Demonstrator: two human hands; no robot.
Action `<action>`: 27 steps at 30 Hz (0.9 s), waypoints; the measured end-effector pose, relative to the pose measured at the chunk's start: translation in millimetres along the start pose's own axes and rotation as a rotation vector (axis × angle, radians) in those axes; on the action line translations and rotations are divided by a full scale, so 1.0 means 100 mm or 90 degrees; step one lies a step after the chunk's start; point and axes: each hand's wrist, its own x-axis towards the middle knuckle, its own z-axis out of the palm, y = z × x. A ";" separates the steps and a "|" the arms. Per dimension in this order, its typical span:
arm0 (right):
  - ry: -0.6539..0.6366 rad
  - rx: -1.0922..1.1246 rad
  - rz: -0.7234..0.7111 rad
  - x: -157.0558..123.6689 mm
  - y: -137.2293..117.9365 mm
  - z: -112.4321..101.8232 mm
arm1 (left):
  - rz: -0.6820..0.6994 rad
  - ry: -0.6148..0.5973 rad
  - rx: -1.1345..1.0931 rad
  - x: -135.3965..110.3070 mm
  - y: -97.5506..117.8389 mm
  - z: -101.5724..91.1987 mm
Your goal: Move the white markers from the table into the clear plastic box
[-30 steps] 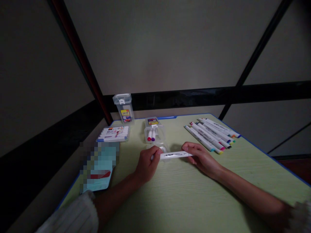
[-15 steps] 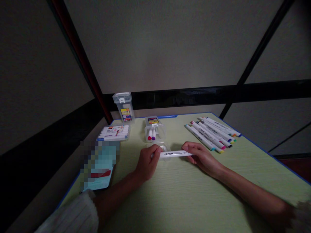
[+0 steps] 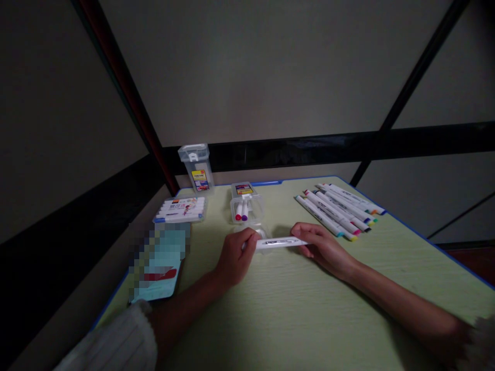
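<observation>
A white marker [image 3: 279, 242] lies level just above the pale green table [image 3: 294, 319], held at both ends. My left hand [image 3: 236, 254] is closed round its left end. My right hand [image 3: 320, 246] pinches its right end. Just behind the hands stands a small clear plastic box [image 3: 246, 206] with two markers inside, pink and purple tips toward me; its open lid sits by my left fingers.
A row of several white markers with coloured caps [image 3: 340, 211] lies at the back right. A flat pack of markers [image 3: 181, 210] and an upright clear case [image 3: 196, 168] are at the back left. A blue card [image 3: 158, 270] lies at the left edge.
Hands and marker keep nearly the same pose; the view has shifted slightly, so everything sits a little higher in the picture.
</observation>
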 end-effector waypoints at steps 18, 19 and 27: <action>-0.033 -0.128 -0.046 0.01 0.03 -0.07 | -0.026 -0.011 0.024 0.02 0.00 -0.01; -0.037 -0.136 -0.050 0.01 0.04 -0.08 | -0.026 -0.013 0.024 0.02 0.00 -0.01; -0.056 -0.144 -0.052 0.02 0.08 -0.11 | -0.020 -0.005 0.029 0.02 0.00 0.00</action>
